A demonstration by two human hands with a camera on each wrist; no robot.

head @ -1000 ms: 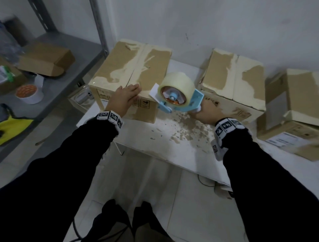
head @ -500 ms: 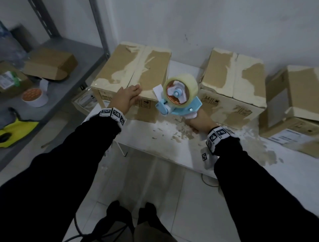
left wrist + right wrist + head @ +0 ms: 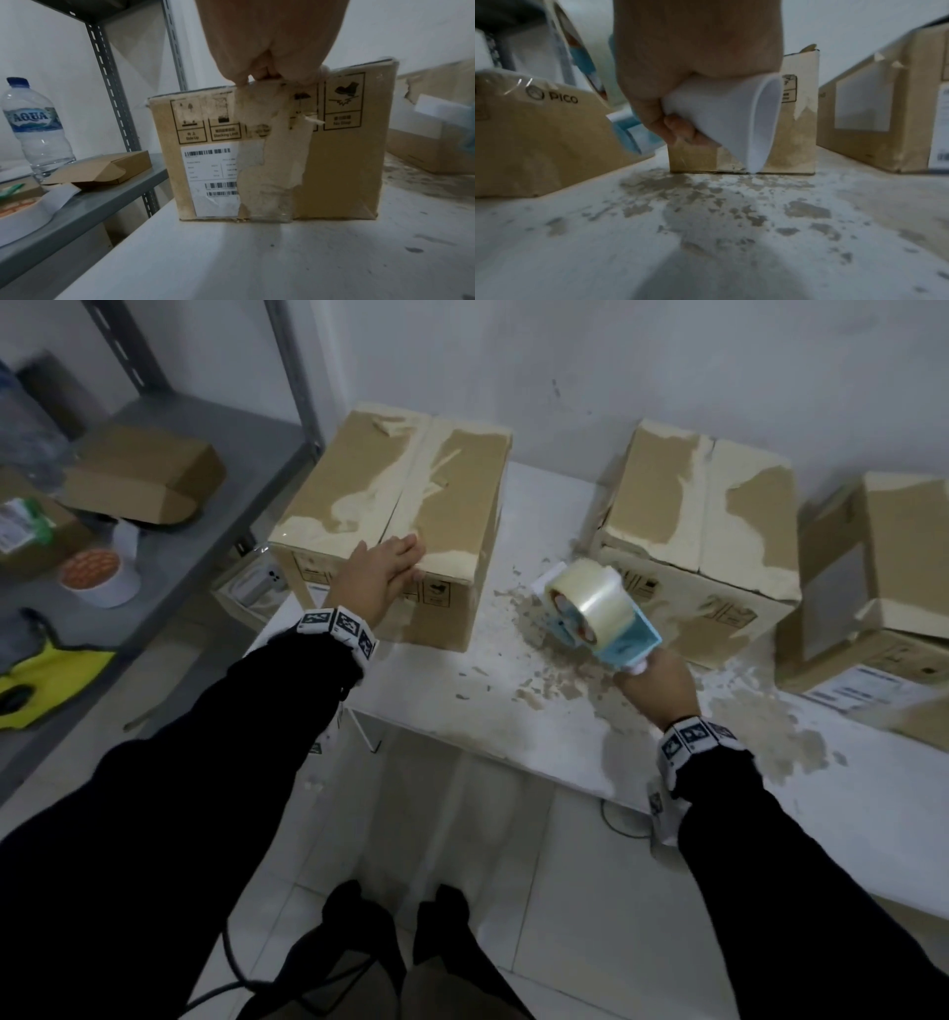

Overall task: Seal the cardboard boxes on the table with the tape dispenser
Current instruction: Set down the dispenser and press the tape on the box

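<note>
The left hand [image 3: 377, 575] lies flat, fingers extended, on the left box [image 3: 405, 505]. The right hand [image 3: 660, 683] grips the dispenser [image 3: 595, 611] handle, right of that box, above the desk [image 3: 565, 752].

"AQUA" on bottle [image 3: 36, 130]; "PICO" on box [image 3: 539, 130]

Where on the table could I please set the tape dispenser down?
The front strip of the table, between the left box and middle box, is bare apart from stuck scraps. The right end is crowded: the right box sits close beside the middle one.
</note>
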